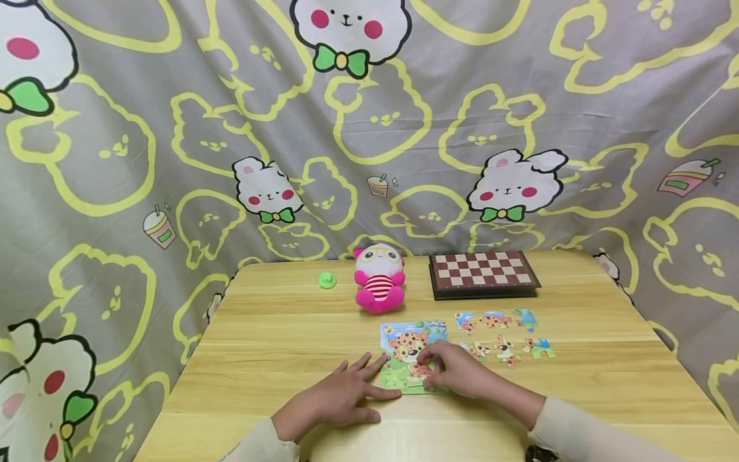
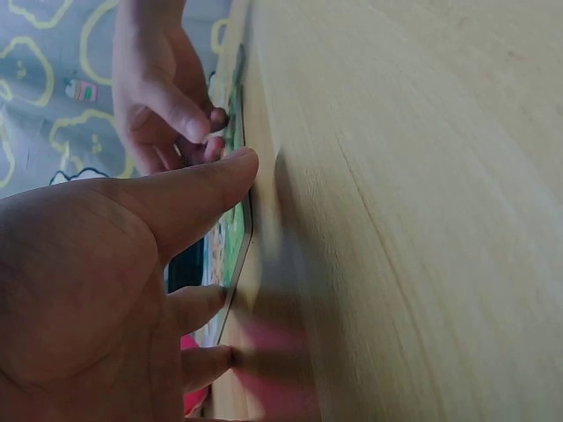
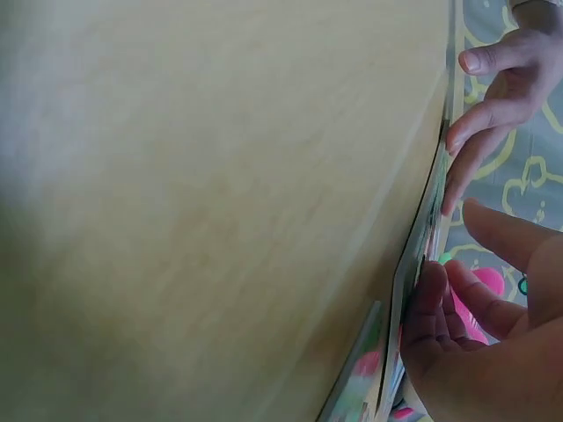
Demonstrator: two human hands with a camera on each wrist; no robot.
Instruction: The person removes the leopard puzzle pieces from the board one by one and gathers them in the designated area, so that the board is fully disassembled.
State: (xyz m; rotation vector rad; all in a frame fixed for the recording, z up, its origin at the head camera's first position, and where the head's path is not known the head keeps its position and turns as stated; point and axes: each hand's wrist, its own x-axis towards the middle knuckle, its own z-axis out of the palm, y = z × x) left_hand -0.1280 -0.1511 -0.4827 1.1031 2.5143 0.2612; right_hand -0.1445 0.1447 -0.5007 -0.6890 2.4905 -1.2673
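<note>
A jigsaw puzzle (image 1: 398,333) with a spotted cartoon leopard lies in a flat tray on the table. My left hand (image 1: 352,388) is spread at its left side, with the thumb and fingertips right at the tray's edge. Over the puzzle's right half is my right hand (image 1: 458,371), its fingers bent and fingertips down on the picture. The right wrist view shows these fingers (image 3: 431,303) at the puzzle surface, with nothing visible pinched between them. Loose puzzle pieces (image 1: 505,350) lie in two rows to the right of the tray.
Behind the puzzle sits a pink and white plush toy (image 1: 379,279) with a striped belly. A small green toy (image 1: 327,280) is left of it. To the right stands a checkered board-game box (image 1: 484,273). A patterned curtain (image 1: 369,141) hangs behind the wooden table (image 1: 260,333).
</note>
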